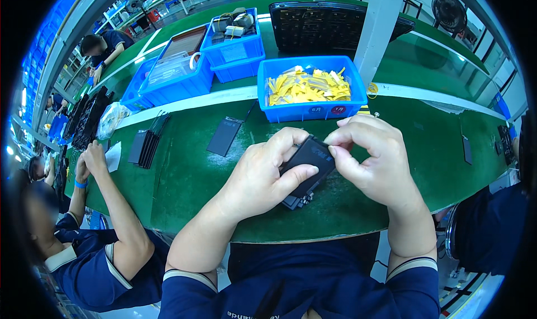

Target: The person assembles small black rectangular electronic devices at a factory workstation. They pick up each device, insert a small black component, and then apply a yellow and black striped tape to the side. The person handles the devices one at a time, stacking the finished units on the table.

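My left hand [263, 170] grips a flat black rectangular battery [316, 161], its thumb lying across the face and its fingers behind. At the battery's upper right corner, the thumb and forefinger of my right hand [372, 154] are pinched together, touching the edge. Whether a small tab sits between those fingertips is hidden. Under the held piece, more dark flat parts [296, 201] lie on the green bench, mostly covered by my left hand. A single similar battery [224, 136] lies flat farther off to the left, with a thin tail at its upper corner.
Beyond my hands stands a blue bin [313, 111] of yellow strips, beside a white post [380, 33]. A row of black batteries [146, 148] leans at left. Blue crates [232, 53] stand farther back. A co-worker's hands [92, 159] work at far left on the green bench [190, 190].
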`<action>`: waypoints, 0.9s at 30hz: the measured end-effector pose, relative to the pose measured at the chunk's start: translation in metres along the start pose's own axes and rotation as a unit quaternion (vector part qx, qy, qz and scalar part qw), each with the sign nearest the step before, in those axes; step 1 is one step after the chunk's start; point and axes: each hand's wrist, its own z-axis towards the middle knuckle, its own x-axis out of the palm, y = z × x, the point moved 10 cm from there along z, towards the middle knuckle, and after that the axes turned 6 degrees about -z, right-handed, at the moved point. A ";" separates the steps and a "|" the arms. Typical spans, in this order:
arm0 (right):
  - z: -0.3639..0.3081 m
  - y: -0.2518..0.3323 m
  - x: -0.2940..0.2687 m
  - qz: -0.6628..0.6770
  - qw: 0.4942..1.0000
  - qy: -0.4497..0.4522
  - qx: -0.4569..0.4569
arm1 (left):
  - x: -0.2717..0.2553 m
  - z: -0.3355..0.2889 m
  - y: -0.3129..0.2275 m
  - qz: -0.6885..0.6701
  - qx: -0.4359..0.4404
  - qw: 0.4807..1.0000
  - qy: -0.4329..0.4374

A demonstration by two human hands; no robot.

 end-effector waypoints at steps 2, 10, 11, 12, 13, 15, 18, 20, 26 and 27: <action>0.000 0.013 0.001 -0.021 0.999 -0.015 -0.033 | 0.003 0.000 0.004 -0.027 -0.032 0.999 0.010; -0.014 -0.023 0.018 0.362 0.912 -0.073 0.176 | -0.010 -0.003 -0.001 -0.258 0.038 0.962 -0.083; -0.014 -0.025 0.022 0.384 0.902 -0.062 0.185 | -0.011 -0.003 -0.001 -0.256 0.039 0.962 -0.087; -0.015 -0.027 0.025 0.405 0.892 -0.051 0.194 | -0.011 -0.004 -0.001 -0.255 0.042 0.962 -0.091; -0.015 -0.028 0.028 0.425 0.881 -0.039 0.203 | -0.012 -0.004 -0.002 -0.236 0.062 0.965 -0.101; -0.015 -0.026 0.029 0.427 0.882 -0.036 0.193 | -0.015 -0.004 -0.004 -0.195 0.101 0.968 -0.121; -0.014 -0.022 0.030 0.437 0.882 -0.022 0.175 | -0.015 -0.004 -0.009 -0.167 0.109 0.974 -0.110; -0.013 -0.020 0.031 0.437 0.884 -0.010 0.166 | -0.014 -0.005 -0.009 -0.157 0.114 0.975 -0.112; -0.013 -0.018 0.031 0.423 0.892 -0.002 0.159 | -0.010 -0.005 -0.007 -0.170 0.078 0.980 -0.071; -0.013 -0.018 0.031 0.424 0.891 -0.002 0.160 | -0.010 -0.005 -0.008 -0.165 0.080 0.980 -0.072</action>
